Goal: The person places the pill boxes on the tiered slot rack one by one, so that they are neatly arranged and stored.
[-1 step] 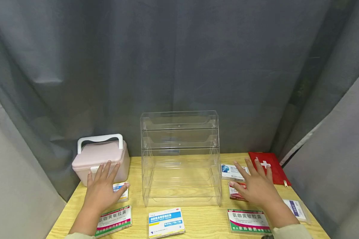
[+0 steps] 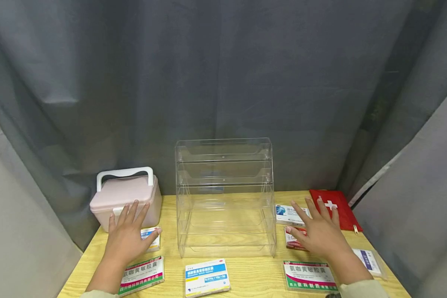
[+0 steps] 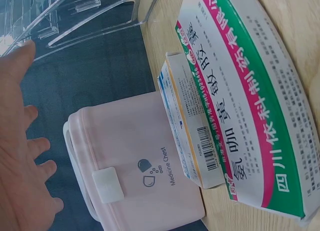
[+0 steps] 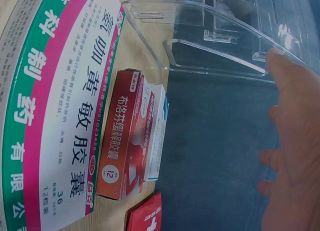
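Note:
My left hand [image 2: 126,240] hovers, fingers spread, over the left side of the table and holds nothing. Below and around it are a pink medicine chest [image 2: 124,193] with a white handle, a small blue-and-white medicine box [image 2: 154,245] and a green-and-pink medicine box [image 2: 143,275]. Fingers spread as well, my right hand [image 2: 322,231] hovers on the other side. Near it are a white box with a blue head picture [image 2: 291,215], a red medicine box [image 4: 120,141], another green-and-pink box [image 2: 308,276] and a red first-aid pouch [image 2: 331,203].
A clear tiered plastic rack [image 2: 225,250] stands in the middle of the wooden table [image 2: 171,215]. In front of it lies a blue, white and yellow medicine box [image 2: 207,278]. A white-and-purple packet [image 2: 368,261] is at the right edge. Grey curtains [image 2: 223,82] hang behind.

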A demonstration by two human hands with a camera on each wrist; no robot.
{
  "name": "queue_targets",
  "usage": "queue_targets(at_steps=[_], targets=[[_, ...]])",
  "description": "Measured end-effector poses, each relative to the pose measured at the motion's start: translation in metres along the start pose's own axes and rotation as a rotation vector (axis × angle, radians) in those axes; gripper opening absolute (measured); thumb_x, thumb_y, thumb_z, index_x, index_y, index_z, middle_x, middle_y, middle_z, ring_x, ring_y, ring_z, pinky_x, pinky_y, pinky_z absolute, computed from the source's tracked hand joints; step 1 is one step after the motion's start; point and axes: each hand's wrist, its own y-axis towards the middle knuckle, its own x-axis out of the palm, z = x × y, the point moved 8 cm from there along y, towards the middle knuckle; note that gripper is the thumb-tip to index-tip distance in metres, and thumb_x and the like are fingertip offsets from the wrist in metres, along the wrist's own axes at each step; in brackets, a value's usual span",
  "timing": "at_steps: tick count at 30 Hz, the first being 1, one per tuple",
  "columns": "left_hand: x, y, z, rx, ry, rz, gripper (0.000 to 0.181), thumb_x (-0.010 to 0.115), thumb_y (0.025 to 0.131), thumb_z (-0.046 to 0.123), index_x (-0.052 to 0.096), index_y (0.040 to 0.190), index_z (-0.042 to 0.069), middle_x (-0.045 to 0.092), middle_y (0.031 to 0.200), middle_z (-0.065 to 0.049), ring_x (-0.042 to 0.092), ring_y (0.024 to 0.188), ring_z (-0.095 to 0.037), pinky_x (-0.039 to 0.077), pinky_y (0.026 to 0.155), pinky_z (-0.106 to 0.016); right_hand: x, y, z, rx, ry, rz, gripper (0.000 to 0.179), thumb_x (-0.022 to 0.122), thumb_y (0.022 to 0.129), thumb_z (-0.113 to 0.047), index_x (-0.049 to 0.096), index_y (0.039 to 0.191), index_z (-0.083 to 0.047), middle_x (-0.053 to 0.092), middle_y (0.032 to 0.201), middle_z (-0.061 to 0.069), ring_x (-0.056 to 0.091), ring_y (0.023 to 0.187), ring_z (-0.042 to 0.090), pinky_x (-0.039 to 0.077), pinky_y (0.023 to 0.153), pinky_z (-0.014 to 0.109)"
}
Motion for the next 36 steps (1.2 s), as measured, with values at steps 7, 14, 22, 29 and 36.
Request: queue_targets(at_steps=[7, 14, 22, 29, 36], targets=[[-0.002, -0.001, -0.001, 0.004, -0.012, 0.011, 0.093, 0.064, 0.097, 0.074, 0.043, 0.168, 0.019, 0.034, 0.175, -0.025, 0.028, 0.162, -0.053, 0.012, 0.126, -0.086, 0.000, 0.001, -0.002, -0.004, 0.025, 0.002, 0.094, 0.060, 0.099, -0.074, 0.029, 0.174, -0.029, 0.021, 0.178, 0.031, 0.009, 0.163, 0.061, -0.011, 0.126, 0.086], [-0.003, -0.005, -0.010, -0.017, -0.068, 0.000, 0.096, 0.067, 0.098, 0.071, 0.040, 0.169, 0.013, 0.031, 0.176, -0.028, 0.027, 0.161, -0.055, 0.016, 0.127, -0.083, -0.014, 0.017, -0.023, 0.023, 0.289, 0.004, 0.097, 0.066, 0.102, -0.062, 0.027, 0.173, -0.010, 0.026, 0.177, 0.030, 0.019, 0.162, 0.057, 0.013, 0.130, 0.082], [-0.008, -0.016, -0.033, -0.055, -0.256, -0.012, 0.092, 0.077, 0.098, 0.056, 0.041, 0.167, 0.007, 0.039, 0.171, -0.026, 0.038, 0.154, -0.055, 0.037, 0.122, -0.077, -0.030, 0.044, -0.043, 0.080, 0.495, 0.020, 0.086, 0.058, 0.110, -0.056, 0.030, 0.171, -0.004, 0.044, 0.169, 0.030, 0.047, 0.152, 0.053, 0.045, 0.121, 0.071], [0.009, -0.026, -0.069, -0.153, -0.339, -0.116, 0.087, 0.084, 0.096, 0.043, 0.047, 0.161, -0.001, 0.051, 0.158, -0.036, 0.050, 0.142, -0.061, 0.047, 0.114, -0.076, -0.031, 0.063, -0.054, 0.076, 0.653, 0.022, 0.082, 0.049, 0.113, -0.059, 0.034, 0.169, -0.001, 0.049, 0.165, 0.028, 0.051, 0.151, 0.050, 0.047, 0.122, 0.066], [0.043, -0.030, -0.107, -0.249, -0.489, -0.305, 0.085, 0.088, 0.094, 0.034, 0.048, 0.158, -0.006, 0.054, 0.153, -0.041, 0.059, 0.136, -0.061, 0.055, 0.112, -0.067, -0.025, 0.072, -0.056, 0.134, 0.754, 0.024, 0.073, 0.044, 0.116, -0.055, 0.042, 0.167, -0.003, 0.051, 0.164, 0.027, 0.050, 0.151, 0.049, 0.046, 0.123, 0.066]])
